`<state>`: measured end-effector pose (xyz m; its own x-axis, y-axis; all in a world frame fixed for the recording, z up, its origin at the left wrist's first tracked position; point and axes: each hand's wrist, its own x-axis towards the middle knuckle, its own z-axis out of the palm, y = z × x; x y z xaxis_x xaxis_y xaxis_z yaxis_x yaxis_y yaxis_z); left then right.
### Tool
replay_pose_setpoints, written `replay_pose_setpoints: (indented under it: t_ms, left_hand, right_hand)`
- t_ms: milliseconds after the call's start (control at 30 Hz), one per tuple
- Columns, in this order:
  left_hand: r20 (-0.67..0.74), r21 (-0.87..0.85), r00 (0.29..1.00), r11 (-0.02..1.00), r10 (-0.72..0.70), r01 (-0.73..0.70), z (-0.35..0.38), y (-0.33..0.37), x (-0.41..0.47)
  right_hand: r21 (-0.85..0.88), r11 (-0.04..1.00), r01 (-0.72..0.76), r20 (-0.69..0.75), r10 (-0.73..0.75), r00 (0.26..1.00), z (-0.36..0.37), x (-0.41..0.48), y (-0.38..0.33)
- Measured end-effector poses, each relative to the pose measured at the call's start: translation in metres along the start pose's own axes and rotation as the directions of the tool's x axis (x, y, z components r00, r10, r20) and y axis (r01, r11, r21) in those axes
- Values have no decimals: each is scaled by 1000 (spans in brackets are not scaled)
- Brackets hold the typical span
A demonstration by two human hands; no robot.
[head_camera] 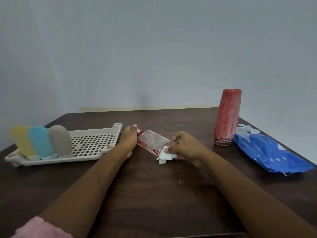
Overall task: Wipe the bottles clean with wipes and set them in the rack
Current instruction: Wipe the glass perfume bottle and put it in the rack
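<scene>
The clear bottle (152,142) lies sideways in the middle of the surface (154,194). The left hand (127,136) has its fingers wrapped round the cap end. The right hand (184,146) fingers squeeze a white wipe (164,156) against the other end. The rack (96,143) sits just to the left.

Five bottles show: three soft rounded ones (yellow bottle (22,140), blue bottle (41,142), grey bottle (60,140)), one clear red-trimmed plastic bottle (152,141), one tall red bottle (227,115); also one beige perforated rack (96,130), one crumpled white wipe (164,156), one blue wipes pack (269,152).
</scene>
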<state>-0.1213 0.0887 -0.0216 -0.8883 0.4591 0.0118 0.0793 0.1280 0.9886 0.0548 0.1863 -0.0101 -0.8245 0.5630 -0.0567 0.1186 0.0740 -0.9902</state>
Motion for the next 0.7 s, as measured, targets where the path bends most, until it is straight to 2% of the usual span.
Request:
replay_pose_setpoints:
  t_ms: [133,267,400,567,700]
  left_hand:
    - [11,9,1000,1000,-6,6,-2,0,1]
    - [48,-170,999,985,19,-11,-2,4,-6]
    - [74,-286,979,945,188,-160,-5,18,-25]
    - [107,-207,857,854,505,-477,0,39,-52]
    - [161,-221,723,738,672,-637,8,46,-69]
  right_hand:
    - [-80,996,47,-287,-68,956,-6,7,3]
    - [-49,998,39,-260,-51,964,-6,10,7]
    - [8,1000,17,-218,-15,976,-8,10,6]
    - [-14,1000,1,-173,-3,985,-11,7,4]
    - [-127,990,57,-130,-73,989,-8,7,6]
